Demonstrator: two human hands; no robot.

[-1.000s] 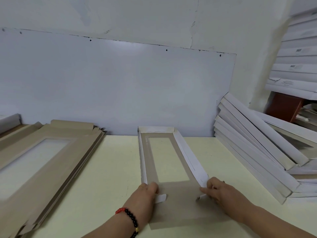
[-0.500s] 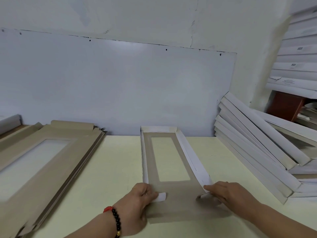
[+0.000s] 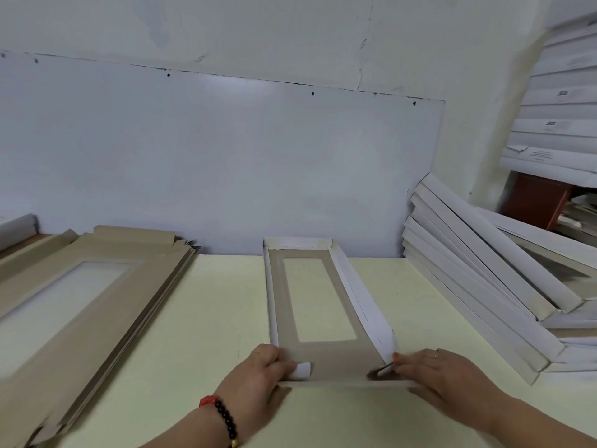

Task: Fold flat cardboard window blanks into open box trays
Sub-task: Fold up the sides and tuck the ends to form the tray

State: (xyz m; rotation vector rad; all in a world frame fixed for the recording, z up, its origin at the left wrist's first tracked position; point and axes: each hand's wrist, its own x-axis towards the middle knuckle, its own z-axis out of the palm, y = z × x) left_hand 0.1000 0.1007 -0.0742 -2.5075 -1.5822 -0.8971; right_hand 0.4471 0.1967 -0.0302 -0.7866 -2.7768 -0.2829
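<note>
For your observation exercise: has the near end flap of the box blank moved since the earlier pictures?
Yes. The near end flap has been lifted off the table toward upright; before, it lay flat, reaching closer to the person.

This is looking like a small packing workshop, not a home. A thick stack of flat cardboard blanks (image 3: 80,302) is lying on the pale desk (image 3: 210,318) at 9 o'clock. At 3 o'clock, many finished white trays (image 3: 478,286) are leaning in a pile, and more white boxes (image 3: 562,101) are standing stacked high at 1 o'clock. A plain board (image 3: 210,163) is covering the marked wall behind the desk.
</note>
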